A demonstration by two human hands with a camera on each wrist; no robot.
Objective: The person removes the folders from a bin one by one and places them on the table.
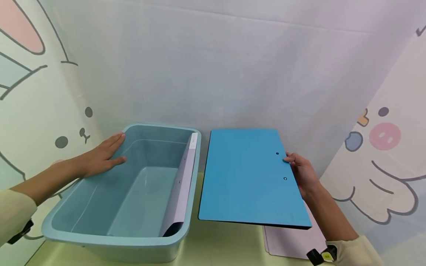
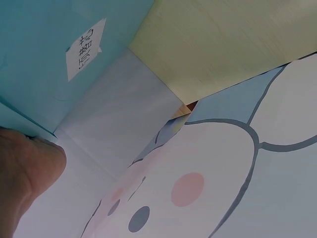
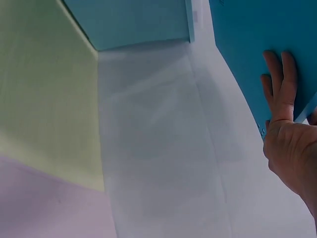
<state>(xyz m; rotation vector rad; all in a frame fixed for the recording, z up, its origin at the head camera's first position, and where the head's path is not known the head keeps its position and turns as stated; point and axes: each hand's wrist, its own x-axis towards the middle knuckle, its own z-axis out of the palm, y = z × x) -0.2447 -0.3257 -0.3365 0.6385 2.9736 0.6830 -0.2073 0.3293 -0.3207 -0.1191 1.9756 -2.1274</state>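
A light blue plastic tub [image 1: 129, 241] stands at the left, and my left hand [image 1: 101, 157] rests on its left rim with the fingers extended. Inside the tub, a pale purple file folder [image 1: 183, 184] with a white label leans on edge against the right wall. My right hand [image 1: 301, 171] holds a blue file folder [image 1: 249, 177] by its right edge, thumb on top. From the right wrist view, the fingers [image 3: 289, 82] spread along the folder's underside. This folder is raised and tilted beside the tub, with two small rivets near the gripped edge.
Pale purple folders [image 1: 293, 242] lie on the yellow-green table [image 1: 223, 244] under the right arm, partly hidden. A white label [image 2: 85, 52] with handwriting is stuck on the tub's outside. White cloth [image 1: 233, 74] and cartoon-printed panels [image 1: 382, 166] enclose the table.
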